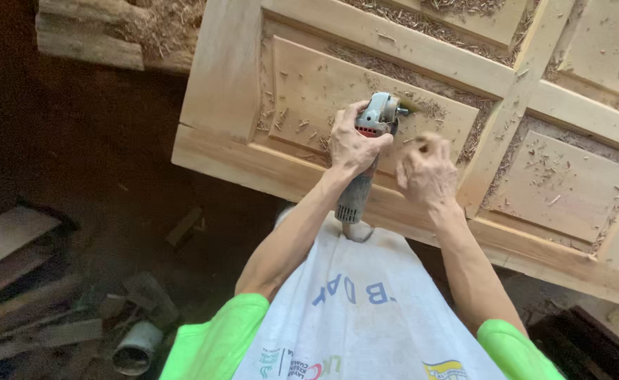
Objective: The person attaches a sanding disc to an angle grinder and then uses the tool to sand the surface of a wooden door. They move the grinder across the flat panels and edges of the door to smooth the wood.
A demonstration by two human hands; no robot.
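Grinder [365,158] sits on the door [309,91], head at the far end on the raised centre panel, body running back toward me. Left hand [351,144] wraps its neck just behind the head, fingers [344,116] clenched round it. Right hand [427,172] is just right of the head, closed in a loose fist; blurred, so I can't tell what it grips, likely a side handle. I judge the tool rigid, fairly heavy, prone to kick: needs both hands, on body and handle. Door is stiff and heavy, littered with shavings [429,109].
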